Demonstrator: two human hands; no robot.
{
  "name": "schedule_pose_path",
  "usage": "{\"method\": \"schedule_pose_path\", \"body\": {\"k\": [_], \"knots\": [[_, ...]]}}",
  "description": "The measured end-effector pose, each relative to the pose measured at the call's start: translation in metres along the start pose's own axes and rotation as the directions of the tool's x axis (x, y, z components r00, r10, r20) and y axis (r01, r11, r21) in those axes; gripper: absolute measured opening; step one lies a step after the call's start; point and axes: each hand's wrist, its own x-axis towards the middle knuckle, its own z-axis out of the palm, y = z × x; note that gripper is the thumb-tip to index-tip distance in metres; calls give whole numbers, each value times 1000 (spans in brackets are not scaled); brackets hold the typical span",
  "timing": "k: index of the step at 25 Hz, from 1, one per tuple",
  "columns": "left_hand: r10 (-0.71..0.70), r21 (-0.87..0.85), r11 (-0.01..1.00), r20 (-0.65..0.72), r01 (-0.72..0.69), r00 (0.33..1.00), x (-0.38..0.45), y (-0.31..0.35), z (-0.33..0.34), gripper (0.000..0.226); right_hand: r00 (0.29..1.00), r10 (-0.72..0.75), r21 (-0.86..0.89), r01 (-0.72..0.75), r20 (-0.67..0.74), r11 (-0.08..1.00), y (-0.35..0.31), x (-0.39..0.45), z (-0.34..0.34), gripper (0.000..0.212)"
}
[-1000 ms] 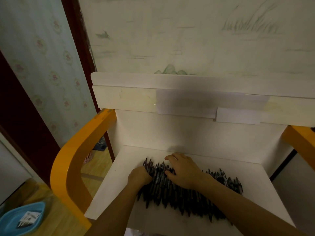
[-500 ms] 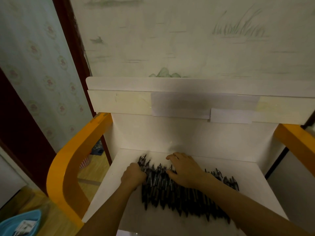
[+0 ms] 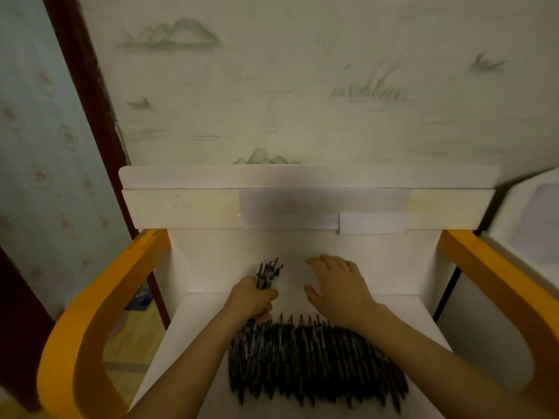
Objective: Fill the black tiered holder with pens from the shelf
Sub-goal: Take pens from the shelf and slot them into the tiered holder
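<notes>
The left hand is clutching a bundle of pens above the shelf; the right hand is hovering open; carrying them to the unseen holder comes next

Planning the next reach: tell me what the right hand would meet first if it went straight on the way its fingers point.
Probably the shelf's white back panel: the open right hand points up and away over the pens, nothing showing between, though depth is unclear.

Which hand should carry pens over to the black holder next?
The left hand. It already grips a bundle of pens, lifted above the pile of pens on the white shelf. The right hand is open and holds nothing. The holder is not in view.
</notes>
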Motion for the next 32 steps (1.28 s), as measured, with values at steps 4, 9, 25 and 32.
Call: {"method": "schedule_pose_path", "body": {"k": [4, 9, 25, 32], "knots": [[165, 91, 980, 137, -178, 977, -14, 48, 28, 14, 993, 62, -79, -70, -96, 994, 27, -16, -41, 60], [292, -31, 955, 274, -295, 916, -51, 121, 77, 15, 960, 155, -122, -187, -231, 975, 65, -61, -102, 59], [646, -335, 761, 475, -556, 597, -239, 283, 385, 20, 736, 449, -95, -565, -506, 820, 296, -349, -266, 55], [618, -354, 776, 593, -522, 516, -284, 322, 510, 22, 704, 511, -44, -607, -494, 794, 401, -432, -301, 55]]}}
